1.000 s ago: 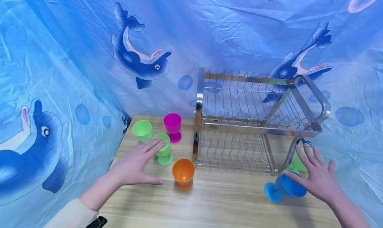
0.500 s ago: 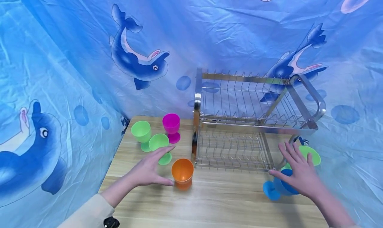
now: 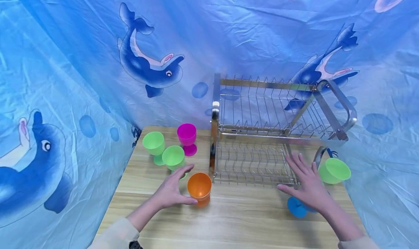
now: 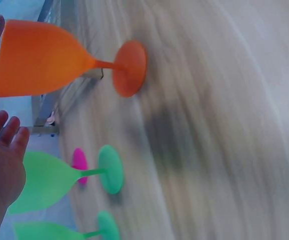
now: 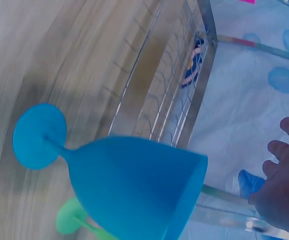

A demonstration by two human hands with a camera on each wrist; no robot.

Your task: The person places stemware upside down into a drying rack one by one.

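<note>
In the head view my left hand (image 3: 171, 192) is spread beside an orange plastic goblet (image 3: 199, 186), thumb and fingers apart on its left side. Whether the fingertips touch the goblet I cannot tell. My right hand (image 3: 309, 189) hovers with straight fingers over a blue goblet (image 3: 297, 207), hiding most of its bowl. The right wrist view shows that blue goblet (image 5: 129, 185) upright on its foot, apart from the hand. Behind the left hand stand two green goblets (image 3: 173, 157) and a magenta goblet (image 3: 187, 135). A third green goblet (image 3: 334, 171) is right of the right hand.
A two-tier metal dish rack (image 3: 214, 143) stands at the back of the wooden table (image 3: 242, 220), between the goblet groups. A blue curtain (image 3: 203, 34) printed with dolphins encloses the back and sides.
My left hand has moved right, from the green goblets to the orange goblet. My right hand has shifted left across the blue goblet, uncovering the green goblet on the right.
</note>
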